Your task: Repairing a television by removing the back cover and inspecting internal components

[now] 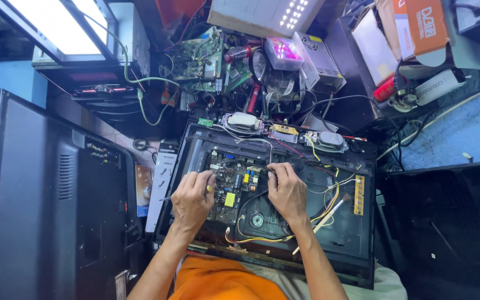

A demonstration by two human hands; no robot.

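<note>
My left hand and right hand flank the circuit board; it runs near-to-far between them. Fingers curled, tips pressing its edges; left sits closer.

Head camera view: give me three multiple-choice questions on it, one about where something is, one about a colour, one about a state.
1. Where do both hands rest?
A. on the circuit board inside the opened flat-screen set
B. on the upright dark panel at the left
C. on the cardboard box at the top right

2. What colour is the cloth over the person's lap?
A. green
B. orange
C. white

3. How does the flat-screen set lie?
A. back cover on, closed
B. standing upright
C. lying flat with its back off and wiring bare

Answers:
1 A: the left hand and the right hand have their fingers on the circuit board within the flat-screen set.
2 B: the cloth at the bottom edge is orange.
3 C: the board, the yellow wires and two oval speakers lie uncovered.
</note>
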